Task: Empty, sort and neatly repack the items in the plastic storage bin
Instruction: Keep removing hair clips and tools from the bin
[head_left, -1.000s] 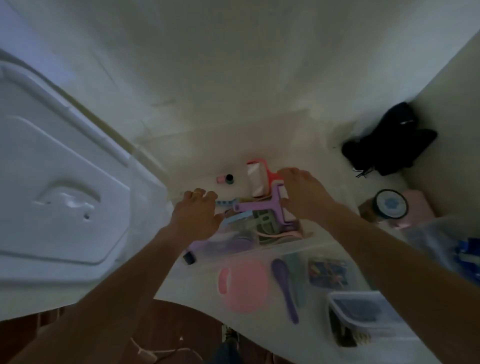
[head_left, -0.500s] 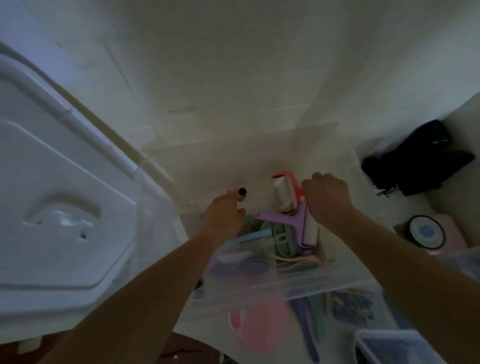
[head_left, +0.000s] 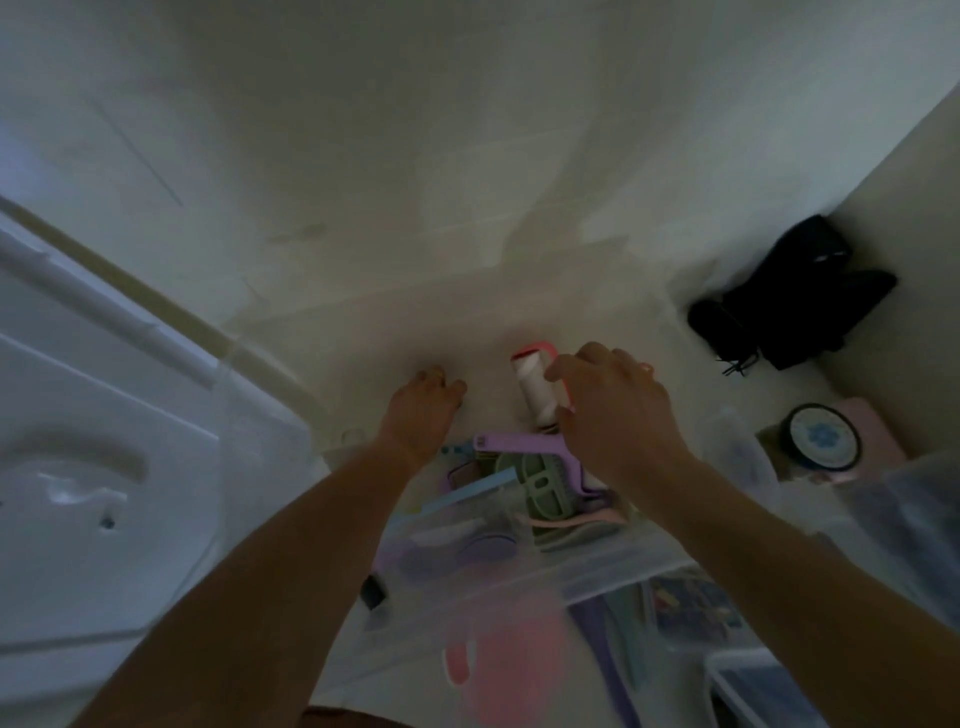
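Bin: We reach into a clear plastic storage bin (head_left: 597, 569) at the centre of the floor, its near wall see-through and blurred, its far wall fading into the pale floor.
Bin contents: We count two lint rollers; a red-framed one with a white roll (head_left: 535, 384) stands at the far side, a purple-handled one (head_left: 524, 444) lies across the middle. Below them sit one green slotted piece (head_left: 540, 480), one pale blue strip (head_left: 467, 493) and blurred purple things (head_left: 457, 556) against the near wall.
Left hand: Our left hand (head_left: 423, 410) is at the far left of the bin with fingers curled under; whether they hold anything we cannot tell.
Right hand: Our right hand (head_left: 615, 410) hovers over the rollers, fingers spread apart and bent, clamped on nothing we can see; the thumb is just beside the white roll.
Lid: One large white lid (head_left: 104, 441) fills the left of the view.
Near the bin: One pink round thing (head_left: 498, 670) and one second clear container (head_left: 769, 691) show near us, both blurred.
Far right: One black bundle (head_left: 795, 301) lies by the wall; one round tin with a pale lid (head_left: 823, 436) rests on something pink.
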